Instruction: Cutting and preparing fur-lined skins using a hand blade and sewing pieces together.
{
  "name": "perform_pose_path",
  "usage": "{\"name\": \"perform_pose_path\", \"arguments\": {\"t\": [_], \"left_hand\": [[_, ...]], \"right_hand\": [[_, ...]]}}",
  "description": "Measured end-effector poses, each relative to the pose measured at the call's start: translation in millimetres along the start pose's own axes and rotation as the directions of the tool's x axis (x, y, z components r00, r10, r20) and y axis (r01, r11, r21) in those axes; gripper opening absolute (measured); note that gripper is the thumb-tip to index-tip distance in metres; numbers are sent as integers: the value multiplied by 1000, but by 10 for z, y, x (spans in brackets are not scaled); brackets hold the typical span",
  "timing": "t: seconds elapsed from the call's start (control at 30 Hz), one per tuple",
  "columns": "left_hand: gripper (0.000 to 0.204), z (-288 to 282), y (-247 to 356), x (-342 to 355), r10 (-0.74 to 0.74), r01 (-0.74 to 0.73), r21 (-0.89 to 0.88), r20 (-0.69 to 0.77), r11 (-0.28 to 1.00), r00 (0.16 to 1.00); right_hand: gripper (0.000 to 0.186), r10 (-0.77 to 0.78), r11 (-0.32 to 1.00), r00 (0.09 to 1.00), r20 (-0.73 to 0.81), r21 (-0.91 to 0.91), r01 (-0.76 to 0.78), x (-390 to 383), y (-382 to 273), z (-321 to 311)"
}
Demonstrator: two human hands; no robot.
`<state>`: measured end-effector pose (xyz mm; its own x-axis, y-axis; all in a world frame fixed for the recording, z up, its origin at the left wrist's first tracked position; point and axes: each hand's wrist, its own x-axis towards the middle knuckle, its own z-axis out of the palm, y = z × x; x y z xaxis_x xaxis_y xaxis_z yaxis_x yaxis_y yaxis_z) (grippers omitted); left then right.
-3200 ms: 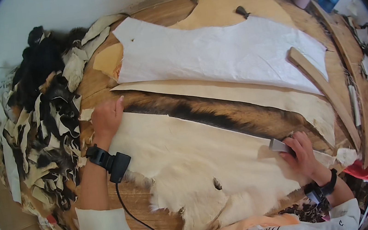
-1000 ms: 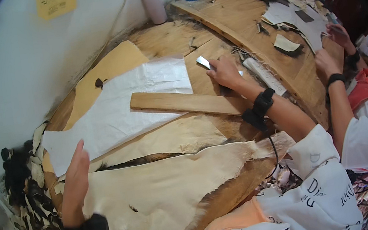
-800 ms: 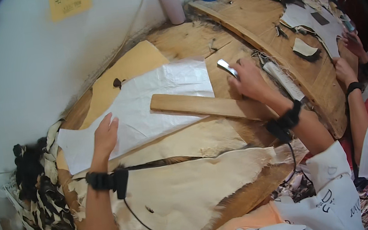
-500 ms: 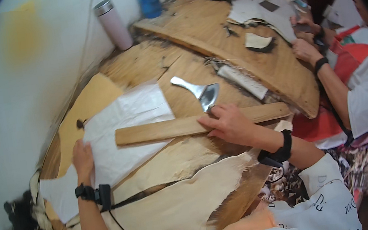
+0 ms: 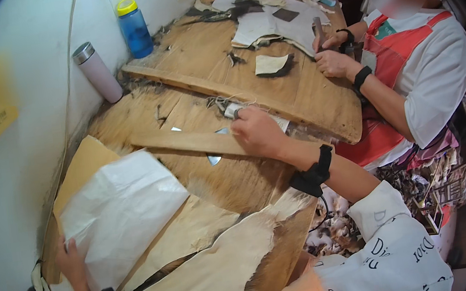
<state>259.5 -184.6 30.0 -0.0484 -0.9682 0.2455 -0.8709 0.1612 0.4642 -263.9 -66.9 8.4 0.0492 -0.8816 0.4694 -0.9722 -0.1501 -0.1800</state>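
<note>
The right hand (image 5: 259,133) lay knuckles-up on the long wooden strip (image 5: 185,143), fingers curled together around what seemed to be a metal scraper (image 5: 232,110), though the hand hid most of it. The strip ran nearly crosswise on the wooden table (image 5: 214,48), its far end pointing left toward the wall. The left hand (image 5: 71,264) rested flat, fingers loosely spread, on the edge of the white paper sheet (image 5: 121,210); its fingertips were partly tucked from sight. The pale hide (image 5: 214,271) was cut off below.
</note>
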Motion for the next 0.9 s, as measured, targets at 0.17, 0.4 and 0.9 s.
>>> {"name": "perform_pose_path", "arguments": {"t": [0.17, 0.4, 0.9], "left_hand": [[32, -473, 146, -313, 37, -44, -23, -236, 999, 971], [35, -930, 151, -1024, -50, 45, -41, -141, 998, 989], [19, -801, 1251, -2605, 365, -381, 24, 238, 924, 900]], "right_hand": [[11, -50, 906, 997, 62, -418, 72, 44, 501, -12], [11, -10, 840, 993, 116, -538, 71, 109, 383, -17], [4, -129, 991, 991, 40, 42, 128, -255, -687, -601]]}}
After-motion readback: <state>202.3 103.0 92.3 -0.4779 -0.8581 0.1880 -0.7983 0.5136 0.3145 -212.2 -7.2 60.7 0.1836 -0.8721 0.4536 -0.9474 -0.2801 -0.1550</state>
